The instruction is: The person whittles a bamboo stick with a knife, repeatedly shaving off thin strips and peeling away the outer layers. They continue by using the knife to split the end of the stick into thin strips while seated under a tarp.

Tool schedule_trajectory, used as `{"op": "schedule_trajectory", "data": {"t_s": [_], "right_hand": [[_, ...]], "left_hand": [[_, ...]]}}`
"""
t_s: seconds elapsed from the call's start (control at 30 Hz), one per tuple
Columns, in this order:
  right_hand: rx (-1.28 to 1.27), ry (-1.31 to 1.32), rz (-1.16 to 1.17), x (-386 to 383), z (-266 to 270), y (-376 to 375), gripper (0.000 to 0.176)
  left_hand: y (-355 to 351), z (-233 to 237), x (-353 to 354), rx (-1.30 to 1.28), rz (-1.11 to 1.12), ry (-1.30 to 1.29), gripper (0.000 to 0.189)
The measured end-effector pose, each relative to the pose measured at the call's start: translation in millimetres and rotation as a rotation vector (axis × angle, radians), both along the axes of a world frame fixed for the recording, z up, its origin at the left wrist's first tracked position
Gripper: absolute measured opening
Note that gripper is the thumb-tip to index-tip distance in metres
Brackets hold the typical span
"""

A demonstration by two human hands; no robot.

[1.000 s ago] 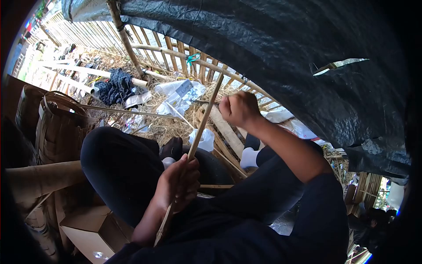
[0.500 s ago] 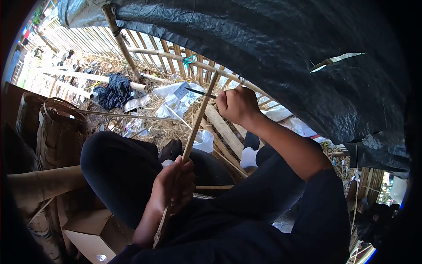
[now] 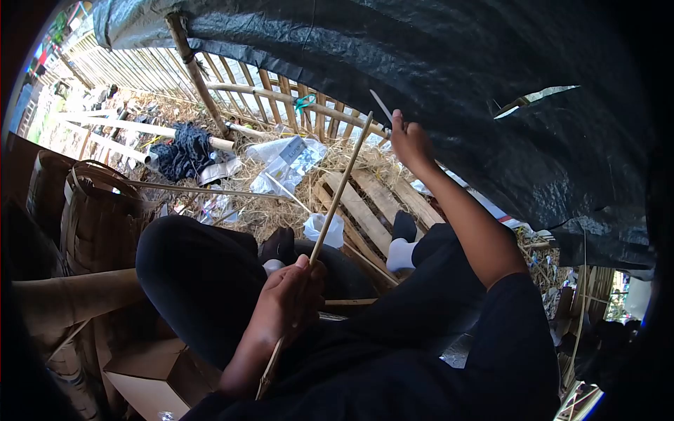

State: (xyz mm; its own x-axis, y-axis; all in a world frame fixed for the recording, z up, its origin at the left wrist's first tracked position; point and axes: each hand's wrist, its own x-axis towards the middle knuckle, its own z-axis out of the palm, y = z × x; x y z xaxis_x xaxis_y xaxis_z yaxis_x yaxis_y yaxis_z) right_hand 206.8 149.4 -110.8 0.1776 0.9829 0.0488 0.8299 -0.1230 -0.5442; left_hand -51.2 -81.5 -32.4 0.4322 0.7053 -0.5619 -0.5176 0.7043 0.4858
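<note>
My left hand is wrapped round a long, thin bamboo strip, which slants from my lap up to the far right. In my right hand is a knife, its handle hidden by the fingers. The knife's blade points up and to the left, apart from the strip and just right of its far tip. My right arm is stretched forward, while the left stays close to my body.
A cardboard box, a thick bamboo pole and a woven basket stand on the left. Wooden planks, straw and plastic litter lie ahead. A dark tarp hangs above, with a bamboo fence behind.
My right hand has moved up and to the right, taking the blade off the strip. The strip has tilted slightly to the right, and my left hand has shifted a little right with it.
</note>
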Motion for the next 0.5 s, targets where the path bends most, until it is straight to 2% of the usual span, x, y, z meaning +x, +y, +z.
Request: {"op": "schedule_trajectory", "data": {"t_s": [0.03, 0.07, 0.1, 0.17, 0.2, 0.3, 0.43, 0.5], "right_hand": [[0.133, 0.181, 0.0, 2, 3, -1, 0.064], [0.243, 0.308, 0.07, 1, 3, -4, 0.055], [0.239, 0.297, 0.072, 3, 5, -8, 0.055], [0.086, 0.513, 0.341, 4, 13, -22, 0.047], [0.088, 0.543, 0.395, 0, 15, -29, 0.049], [0.023, 0.431, 0.336, -2, 12, -36, 0.049], [0.142, 0.21, 0.347, -12, 17, -37, 0.052], [0.112, 0.231, 0.32, -10, 1, -27, 0.057]], "left_hand": [[0, 1, 0, 0.0, 0.004, 0.028, 0.034], [-1, -1, 0, -0.006, 0.004, 0.017, 0.034], [-2, -3, -1, 0.016, -0.007, 0.04, 0.035], [-3, -7, -3, 0.041, -0.012, 0.054, 0.036], [-3, -9, -3, 0.068, -0.031, 0.057, 0.037], [-6, -16, -1, 0.098, -0.059, 0.087, 0.038], [-7, -18, 2, 0.136, -0.059, 0.212, 0.038], [-8, -16, 2, 0.134, -0.049, 0.212, 0.038]]}}
